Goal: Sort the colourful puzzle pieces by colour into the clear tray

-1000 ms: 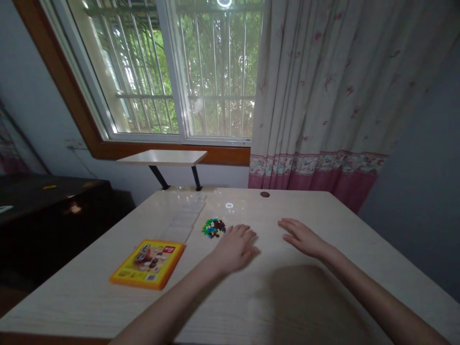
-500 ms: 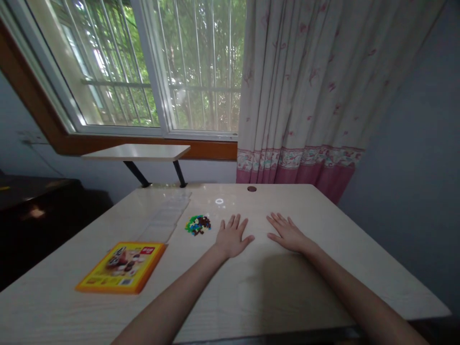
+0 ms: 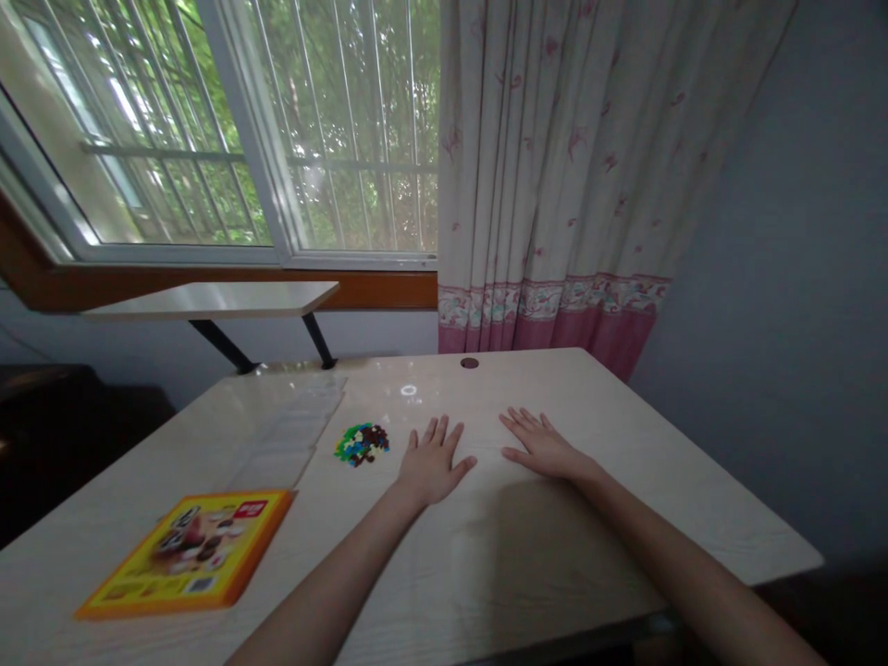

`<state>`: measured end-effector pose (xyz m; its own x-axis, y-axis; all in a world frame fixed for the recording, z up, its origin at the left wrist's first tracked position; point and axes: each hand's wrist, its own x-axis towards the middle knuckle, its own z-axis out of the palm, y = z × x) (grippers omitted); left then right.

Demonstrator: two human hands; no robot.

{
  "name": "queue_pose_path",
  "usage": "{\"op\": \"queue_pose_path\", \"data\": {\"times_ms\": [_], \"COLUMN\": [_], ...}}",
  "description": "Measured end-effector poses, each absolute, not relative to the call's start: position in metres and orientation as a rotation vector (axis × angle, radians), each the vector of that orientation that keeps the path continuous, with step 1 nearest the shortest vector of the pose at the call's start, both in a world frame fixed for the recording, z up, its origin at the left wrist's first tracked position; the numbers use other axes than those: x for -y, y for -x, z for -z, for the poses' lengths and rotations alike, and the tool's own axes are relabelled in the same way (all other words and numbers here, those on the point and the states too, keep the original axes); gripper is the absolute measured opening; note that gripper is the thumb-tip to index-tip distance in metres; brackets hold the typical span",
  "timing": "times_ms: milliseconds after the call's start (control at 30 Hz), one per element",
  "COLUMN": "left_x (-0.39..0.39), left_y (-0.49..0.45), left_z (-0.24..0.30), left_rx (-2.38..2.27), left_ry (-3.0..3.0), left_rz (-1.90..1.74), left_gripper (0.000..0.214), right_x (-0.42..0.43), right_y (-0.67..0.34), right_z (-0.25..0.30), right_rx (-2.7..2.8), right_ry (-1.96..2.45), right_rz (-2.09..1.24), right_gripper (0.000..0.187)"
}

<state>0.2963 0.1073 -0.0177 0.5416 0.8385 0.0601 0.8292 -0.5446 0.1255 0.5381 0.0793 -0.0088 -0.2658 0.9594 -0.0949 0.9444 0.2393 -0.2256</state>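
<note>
My left hand lies flat on the pale wooden table, fingers spread, holding nothing. My right hand rests flat a little to its right, palm down and fingers apart, also holding nothing. A small heap of coloured building bricks sits just left of my left hand, not touching it. A yellow box with a picture on its lid lies further left, near the table's front edge. A clear flat sheet or bag lies between the box and the far edge.
A window with bars and a small shelf on black brackets stand behind the table. A pale curtain with a pink hem hangs at the back right. A cable hole marks the table's far edge. Dark furniture stands at left.
The view has swung to the right and back. Both hands stayed on the table and their fingers flattened and spread out. The bricks and the box have not moved.
</note>
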Motion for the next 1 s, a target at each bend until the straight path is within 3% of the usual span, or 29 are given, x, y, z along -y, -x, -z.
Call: {"op": "queue_pose_path", "data": {"times_ms": [1000], "left_x": [-0.1046], "left_y": [-0.2954], "left_z": [0.0122], "left_rx": [-1.452], "left_ry": [-2.669], "left_rz": [-0.155], "left_gripper": [0.07], "right_x": [-0.0814], "right_y": [-0.5386], "right_z": [0.0094], "right_rx": [2.41], "right_ry": [1.889], "right_rz": [-0.404], "right_gripper": [0.079]}}
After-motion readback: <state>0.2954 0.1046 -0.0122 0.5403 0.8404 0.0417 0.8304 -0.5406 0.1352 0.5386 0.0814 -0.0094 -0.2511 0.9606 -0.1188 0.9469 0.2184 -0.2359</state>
